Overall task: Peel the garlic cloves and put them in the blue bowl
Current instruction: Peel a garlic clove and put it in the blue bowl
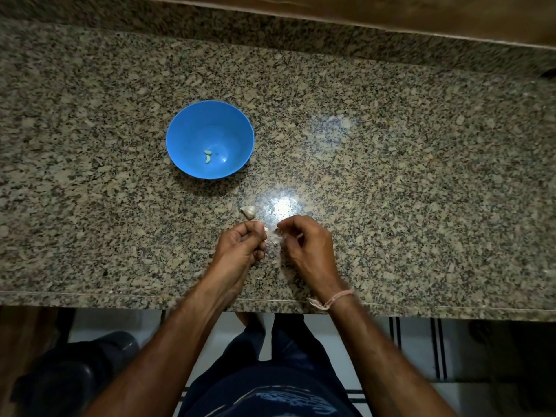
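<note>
Bare hands over a speckled granite tabletop (391, 176), seen from the head camera. The left grip (240, 240) was closed, fingers curled in tight, thumb on top, holding a garlic clove (266, 232). Only the clove's pale tip showed past the fingers at the right side of the fist. The right grip (304, 245) was also curled, thumb and forefinger tips pinched together close to that clove. A thin pale skin strip (299, 235) stuck out between its fingers; it was too small to say more. The two grips sat near each other but apart, close to the near edge of the tabletop. A few skin scraps (273, 243) lay on the tabletop in the gap between them.

One unpeeled clove (248, 211) lay loose on the tabletop just beyond the left grip, touching neither hand. The blue bowl (183, 124) stood upright farther back and to the left, well apart from both grips. Two peeled cloves (207, 156) lay on its bottom, close together.

A thread bracelet (334, 300) was tied round the right wrist. A bright light glare (282, 206) showed on the stone just beyond the right grip. A wooden ledge (421, 16) ran along the far side. Below the tabletop edge: tiled floor (346, 356), and a dark rounded shape (75, 374) at lower left that I could not identify.
</note>
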